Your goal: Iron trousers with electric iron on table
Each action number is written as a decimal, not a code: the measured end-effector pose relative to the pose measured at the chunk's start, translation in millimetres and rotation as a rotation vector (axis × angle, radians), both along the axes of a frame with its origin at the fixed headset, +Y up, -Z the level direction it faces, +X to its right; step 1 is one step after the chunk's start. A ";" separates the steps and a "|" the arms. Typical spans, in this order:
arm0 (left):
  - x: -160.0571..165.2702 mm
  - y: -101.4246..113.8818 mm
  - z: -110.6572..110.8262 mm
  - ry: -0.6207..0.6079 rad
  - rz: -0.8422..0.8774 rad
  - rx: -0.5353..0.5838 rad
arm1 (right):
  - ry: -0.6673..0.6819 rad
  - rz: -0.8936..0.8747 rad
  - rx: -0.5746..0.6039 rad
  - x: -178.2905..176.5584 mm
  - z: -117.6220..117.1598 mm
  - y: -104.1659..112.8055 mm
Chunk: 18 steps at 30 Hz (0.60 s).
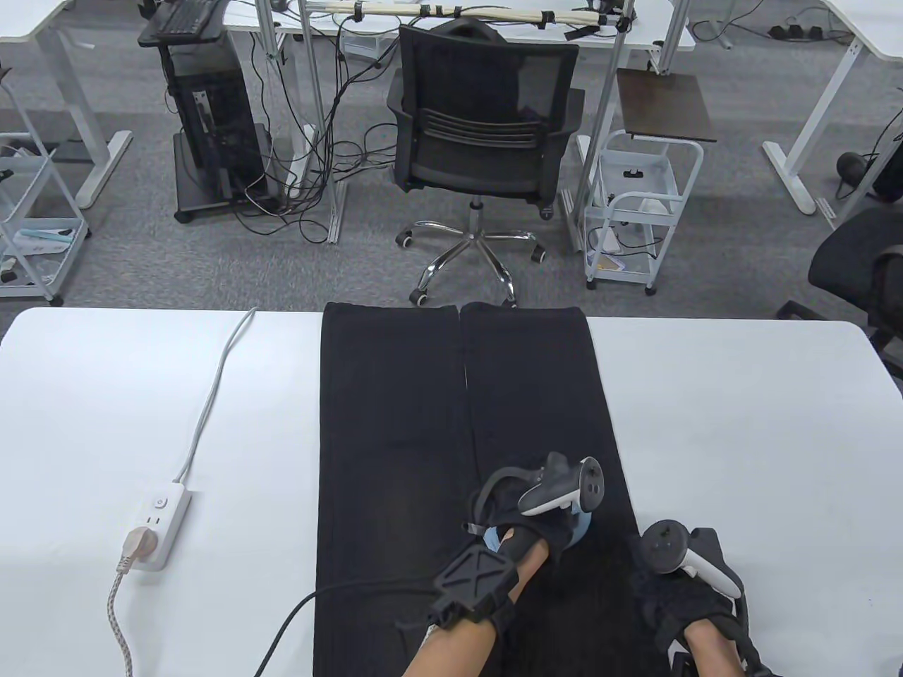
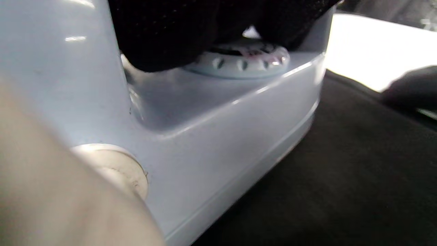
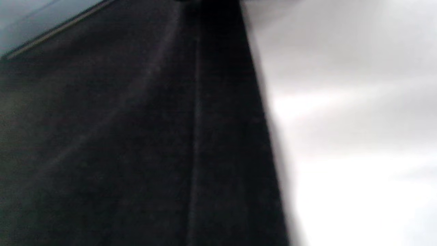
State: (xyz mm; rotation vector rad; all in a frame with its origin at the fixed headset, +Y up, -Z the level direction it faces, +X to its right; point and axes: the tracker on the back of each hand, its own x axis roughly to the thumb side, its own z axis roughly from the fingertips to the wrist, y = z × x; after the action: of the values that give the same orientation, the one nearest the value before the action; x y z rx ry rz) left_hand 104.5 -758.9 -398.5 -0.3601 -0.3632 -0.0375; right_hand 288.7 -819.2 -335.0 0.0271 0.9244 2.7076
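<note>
Black trousers [image 1: 395, 423] lie flat on the white table [image 1: 741, 437], legs pointing away from me. My left hand [image 1: 525, 525] grips the handle of a light blue electric iron [image 1: 581, 529] that sits on the right leg. In the left wrist view the iron's body [image 2: 211, 130] and its dial [image 2: 245, 59] fill the frame, soleplate down on the fabric [image 2: 341, 177]. My right hand [image 1: 677, 599] rests on the trousers' right edge, just right of the iron. The right wrist view shows only the fabric [image 3: 136, 136], the table [image 3: 358, 136] and a corner of the iron [image 3: 34, 20].
A white power strip [image 1: 161, 522] with a plug in it lies on the table's left side. The iron's black cable [image 1: 338, 589] runs across the left trouser leg. An office chair [image 1: 487, 134] stands beyond the far edge.
</note>
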 end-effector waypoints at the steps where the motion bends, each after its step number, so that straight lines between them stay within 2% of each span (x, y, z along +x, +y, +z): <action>1: 2.9 -0.2 9.0 -0.019 0.000 -0.002 | -0.004 -0.009 0.000 1.3 -0.3 0.4; 9: 17.7 -1.5 76.6 -0.174 -0.003 -0.005 | -0.044 -0.053 0.013 12.1 -0.7 1.3; 13: 18.5 -2.4 102.3 -0.212 0.000 0.007 | -0.038 -0.044 0.010 10.9 -0.8 1.6; 18: 17.4 -2.7 102.0 -0.210 0.013 -0.010 | -0.036 -0.042 0.010 11.0 -1.3 1.9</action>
State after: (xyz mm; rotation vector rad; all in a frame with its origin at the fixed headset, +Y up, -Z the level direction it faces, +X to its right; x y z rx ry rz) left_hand 121.8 -761.6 -296.5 -0.3646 -0.5736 -0.0607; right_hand 299.7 -817.3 -336.3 -0.0007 0.8896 2.6656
